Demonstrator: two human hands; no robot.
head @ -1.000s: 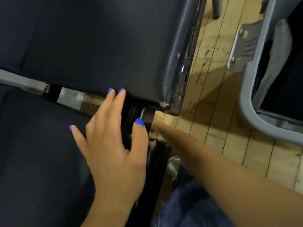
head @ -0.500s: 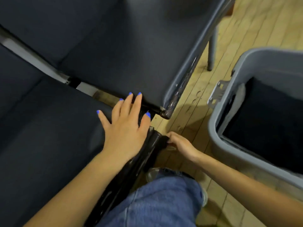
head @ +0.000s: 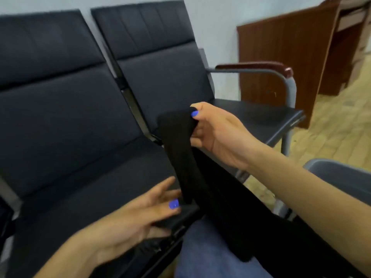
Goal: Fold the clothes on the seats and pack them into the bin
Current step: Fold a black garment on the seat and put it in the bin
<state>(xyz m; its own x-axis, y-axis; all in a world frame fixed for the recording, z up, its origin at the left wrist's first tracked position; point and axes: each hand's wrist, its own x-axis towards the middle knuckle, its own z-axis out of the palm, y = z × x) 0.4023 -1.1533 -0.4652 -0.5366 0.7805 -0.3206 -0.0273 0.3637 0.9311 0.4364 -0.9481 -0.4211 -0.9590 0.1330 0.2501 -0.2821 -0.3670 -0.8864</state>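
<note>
The right hand pinches the limp black garment by its top edge; soft and light, best held at corners; left hand open beneath it.

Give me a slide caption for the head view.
Right hand pinches a long black garment above dark padded seats; open left hand reaches toward it.

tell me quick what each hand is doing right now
Left hand: open, fingers spread beside the hanging black garment, holding nothing.
Right hand: closed on the top end of the black garment, holding it up.
</note>
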